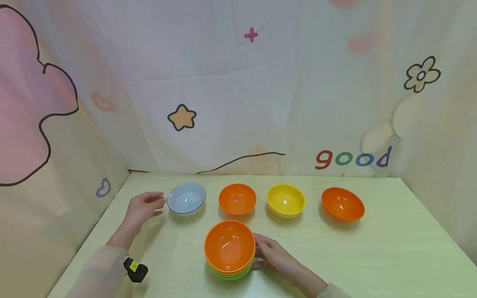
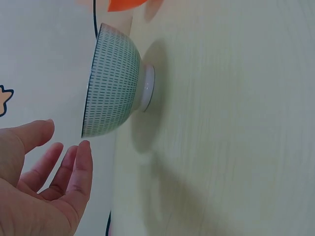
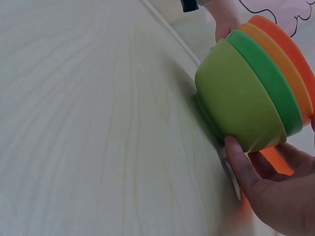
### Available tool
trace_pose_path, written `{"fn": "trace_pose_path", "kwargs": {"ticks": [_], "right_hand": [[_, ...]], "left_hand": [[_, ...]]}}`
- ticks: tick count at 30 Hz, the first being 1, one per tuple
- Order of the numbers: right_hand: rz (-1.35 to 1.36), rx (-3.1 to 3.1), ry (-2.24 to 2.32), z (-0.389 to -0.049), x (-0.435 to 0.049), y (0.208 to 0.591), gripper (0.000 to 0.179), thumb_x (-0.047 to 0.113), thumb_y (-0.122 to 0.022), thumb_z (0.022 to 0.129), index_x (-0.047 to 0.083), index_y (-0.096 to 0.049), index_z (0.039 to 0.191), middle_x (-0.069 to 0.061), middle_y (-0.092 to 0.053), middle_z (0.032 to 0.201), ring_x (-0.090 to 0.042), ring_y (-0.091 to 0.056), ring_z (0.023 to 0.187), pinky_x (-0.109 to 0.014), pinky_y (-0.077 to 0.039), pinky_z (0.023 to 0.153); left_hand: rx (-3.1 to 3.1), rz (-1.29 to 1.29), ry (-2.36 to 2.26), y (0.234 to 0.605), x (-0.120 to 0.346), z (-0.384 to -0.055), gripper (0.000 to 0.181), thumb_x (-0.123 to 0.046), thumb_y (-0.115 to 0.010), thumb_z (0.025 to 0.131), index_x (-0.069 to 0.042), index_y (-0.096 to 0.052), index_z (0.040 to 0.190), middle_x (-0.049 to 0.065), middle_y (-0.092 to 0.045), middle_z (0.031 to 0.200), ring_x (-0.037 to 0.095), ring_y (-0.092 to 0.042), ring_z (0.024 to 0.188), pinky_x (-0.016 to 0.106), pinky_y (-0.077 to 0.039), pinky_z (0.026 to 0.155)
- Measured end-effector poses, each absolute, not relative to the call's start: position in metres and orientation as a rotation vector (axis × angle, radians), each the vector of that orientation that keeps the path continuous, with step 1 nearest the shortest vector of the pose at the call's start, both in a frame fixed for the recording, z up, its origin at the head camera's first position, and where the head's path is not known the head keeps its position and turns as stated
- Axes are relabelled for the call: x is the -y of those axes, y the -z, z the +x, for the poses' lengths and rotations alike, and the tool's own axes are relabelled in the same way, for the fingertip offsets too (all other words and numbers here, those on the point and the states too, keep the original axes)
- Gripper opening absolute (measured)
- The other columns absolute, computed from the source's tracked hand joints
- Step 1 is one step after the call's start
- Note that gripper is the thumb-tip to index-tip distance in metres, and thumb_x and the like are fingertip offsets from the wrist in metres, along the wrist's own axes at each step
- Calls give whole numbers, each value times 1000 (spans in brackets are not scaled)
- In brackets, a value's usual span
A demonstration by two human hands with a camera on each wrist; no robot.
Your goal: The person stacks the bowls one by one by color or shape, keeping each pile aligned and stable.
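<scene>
stacked bowls [image 1: 229, 250], orange nested in green, are gripped by the right hand [image 1: 276, 257], the left hand [image 1: 143, 209] relaxed.

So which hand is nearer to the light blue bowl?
Left. The left hand is just left of the light blue bowl, not gripping it; the right hand is farther off, at the right side of the stacked bowls.
</scene>
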State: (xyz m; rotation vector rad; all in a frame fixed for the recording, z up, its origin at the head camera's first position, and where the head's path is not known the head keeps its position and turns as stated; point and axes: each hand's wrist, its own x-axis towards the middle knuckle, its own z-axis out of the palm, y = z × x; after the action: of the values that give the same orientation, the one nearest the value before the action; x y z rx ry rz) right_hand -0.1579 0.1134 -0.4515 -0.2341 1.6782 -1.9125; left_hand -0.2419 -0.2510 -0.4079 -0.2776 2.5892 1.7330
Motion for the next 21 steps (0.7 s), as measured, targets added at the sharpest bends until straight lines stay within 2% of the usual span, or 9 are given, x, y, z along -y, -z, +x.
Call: {"fn": "trace_pose_path", "kwargs": {"ticks": [4,8,13,21], "right_hand": [[-241,-1670,1914,-158,-114,451,69,46,-39,95,-2,-28,142,-20,-39,141,-24,-53,117,-38,-52,86],[-244,-1669,1915,-158,-114,452,68,45,-39,95,-3,-28,142,-20,-40,140,-24,-53,116,-38,-52,86],[-238,-1682,1910,-158,-114,452,68,46,-39,95,-3,-28,142,-20,-41,140,-22,-54,114,-37,-52,86],[-227,-1678,1915,-158,-114,452,69,46,-40,95,-3,-28,142,-20,-40,140,-22,-54,114,-36,-53,85]], "left_hand": [[-2585,-304,-1713,409,250,-248,47,-23,-59,90,2,-48,128,19,-53,122,22,-60,97,30,-55,78],[-2599,-320,-1691,410,249,-256,48,-24,-59,90,1,-48,129,20,-52,125,29,-56,105,32,-54,80],[-2648,-356,-1622,410,248,-265,48,-24,-61,88,-1,-50,128,17,-55,122,22,-59,101,38,-54,82],[-2699,-299,-1526,404,241,-272,44,-18,-60,88,4,-52,126,24,-55,122,31,-59,104,29,-56,76]]}}
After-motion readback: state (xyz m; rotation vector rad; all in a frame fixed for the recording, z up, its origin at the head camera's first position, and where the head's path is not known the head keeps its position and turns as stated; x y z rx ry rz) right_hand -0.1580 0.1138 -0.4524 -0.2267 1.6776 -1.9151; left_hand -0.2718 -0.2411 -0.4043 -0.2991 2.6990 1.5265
